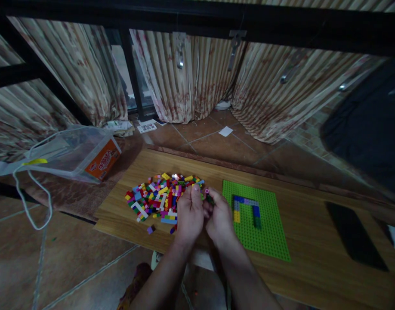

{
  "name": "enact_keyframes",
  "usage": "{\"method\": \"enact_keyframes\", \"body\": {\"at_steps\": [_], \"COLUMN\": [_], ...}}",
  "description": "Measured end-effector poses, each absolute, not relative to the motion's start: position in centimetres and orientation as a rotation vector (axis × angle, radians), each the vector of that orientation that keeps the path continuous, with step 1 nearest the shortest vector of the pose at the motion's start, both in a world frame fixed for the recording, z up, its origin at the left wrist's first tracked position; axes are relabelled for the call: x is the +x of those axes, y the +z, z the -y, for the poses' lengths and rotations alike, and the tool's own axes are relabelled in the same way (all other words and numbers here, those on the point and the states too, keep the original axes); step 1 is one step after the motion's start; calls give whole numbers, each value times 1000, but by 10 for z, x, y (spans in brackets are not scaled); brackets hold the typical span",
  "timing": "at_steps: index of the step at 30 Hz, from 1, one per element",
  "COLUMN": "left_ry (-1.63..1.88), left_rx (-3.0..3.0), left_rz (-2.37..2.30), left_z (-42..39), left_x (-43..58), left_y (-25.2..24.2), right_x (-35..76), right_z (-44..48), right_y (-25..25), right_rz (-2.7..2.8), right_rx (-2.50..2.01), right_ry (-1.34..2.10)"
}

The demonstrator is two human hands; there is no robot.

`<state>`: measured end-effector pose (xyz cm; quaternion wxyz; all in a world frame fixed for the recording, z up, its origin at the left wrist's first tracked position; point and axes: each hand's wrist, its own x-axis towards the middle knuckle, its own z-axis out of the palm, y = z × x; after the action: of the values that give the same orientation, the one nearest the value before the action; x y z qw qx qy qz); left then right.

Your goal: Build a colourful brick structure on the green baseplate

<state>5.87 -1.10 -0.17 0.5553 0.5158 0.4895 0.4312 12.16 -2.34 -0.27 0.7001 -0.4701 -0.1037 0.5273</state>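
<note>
My left hand (190, 212) is closed, thumb on top, at the right edge of a pile of small coloured toy bricks (163, 193). Whatever is under its fingers is hidden, though a speck of green shows by the thumb. Close beside it, my right hand (220, 215) is closed with a small pink brick (207, 191) at its fingertips. A dark green bit shows just below that brick. To the right lies a green studded baseplate (268, 241). On it stands a three-sided outline of bricks (245, 201) in blue, purple, grey, yellow and dark green, its near side unbuilt.
The wooden table (307, 262) carries a dark flat slab (355, 234) at right. A loose purple brick (150, 230) lies near its front edge. On the left stands a clear plastic bin (71, 159) with an orange label. Curtains (184, 82) hang beyond the table.
</note>
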Motion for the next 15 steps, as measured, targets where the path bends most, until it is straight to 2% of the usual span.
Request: {"method": "enact_keyframes", "body": {"at_steps": [3,8,15], "left_ry": [1020,974,859], "left_rx": [1279,1386,1401], "left_rz": [-1150,-1185,-1079], "left_z": [13,14,15], "left_x": [60,62,61], "left_y": [-3,-3,4], "right_x": [129,137,134], "right_z": [23,21,23], "right_y": [-1,-1,0], "right_rz": [122,124,329], "right_rx": [-999,-1123,-1152], "right_ry": [1225,1102,1098]}}
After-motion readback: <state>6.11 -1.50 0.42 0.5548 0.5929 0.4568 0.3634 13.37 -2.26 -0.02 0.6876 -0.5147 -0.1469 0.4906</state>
